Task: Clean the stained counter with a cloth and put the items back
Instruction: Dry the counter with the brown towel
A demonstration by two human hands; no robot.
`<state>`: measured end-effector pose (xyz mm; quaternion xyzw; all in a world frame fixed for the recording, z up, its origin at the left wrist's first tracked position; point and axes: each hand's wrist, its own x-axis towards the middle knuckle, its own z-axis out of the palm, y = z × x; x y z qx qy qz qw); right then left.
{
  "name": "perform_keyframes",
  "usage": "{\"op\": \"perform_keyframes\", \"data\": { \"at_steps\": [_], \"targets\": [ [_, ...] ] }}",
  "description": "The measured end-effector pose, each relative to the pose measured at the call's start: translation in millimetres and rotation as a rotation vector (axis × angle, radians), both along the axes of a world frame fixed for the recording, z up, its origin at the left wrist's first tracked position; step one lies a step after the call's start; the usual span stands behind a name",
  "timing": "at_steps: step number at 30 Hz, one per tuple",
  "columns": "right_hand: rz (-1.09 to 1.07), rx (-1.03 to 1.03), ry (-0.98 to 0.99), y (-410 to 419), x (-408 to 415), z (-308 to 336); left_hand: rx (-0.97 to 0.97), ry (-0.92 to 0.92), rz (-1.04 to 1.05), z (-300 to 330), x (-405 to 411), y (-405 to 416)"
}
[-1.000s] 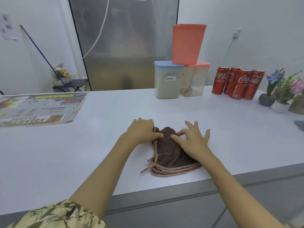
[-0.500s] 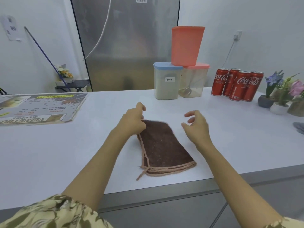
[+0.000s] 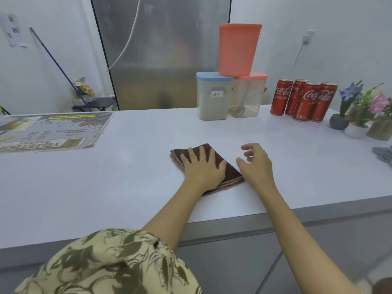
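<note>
A folded brown cloth [image 3: 231, 170] with a pink edge lies on the white counter [image 3: 106, 187], a little in from its front edge. My left hand [image 3: 202, 166] presses flat on top of the cloth, fingers spread and straight. Just to the right of the cloth hovers my right hand [image 3: 255, 164], its fingers loosely curled and holding nothing. No stain shows plainly on the counter around the cloth.
At the back stand a blue-lidded jar labelled latte [image 3: 213, 96], a pink-lidded clear jar [image 3: 247, 94] with an orange container [image 3: 238, 49] on top, several red cola cans [image 3: 305, 100] and small flower pots [image 3: 356, 115]. A printed menu board [image 3: 51, 132] lies at the left.
The cloth went from bunched to folded flat. My left hand moved onto it and now presses it down; my right hand let go and sits beside it.
</note>
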<state>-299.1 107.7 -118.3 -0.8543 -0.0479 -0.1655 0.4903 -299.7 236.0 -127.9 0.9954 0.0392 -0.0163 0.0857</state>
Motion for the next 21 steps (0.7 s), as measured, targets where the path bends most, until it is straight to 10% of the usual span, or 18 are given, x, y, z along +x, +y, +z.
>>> {"op": "perform_keyframes", "data": {
  "at_steps": [12,21],
  "targets": [
    [0.091,0.207,0.022,17.0,-23.9,-8.6,0.060,0.023,0.080,2.6,-54.7,118.6],
    [0.071,0.202,0.029,-58.2,-1.8,-2.7,0.042,-0.068,0.048,-3.1,-35.8,28.7]
  ]
}}
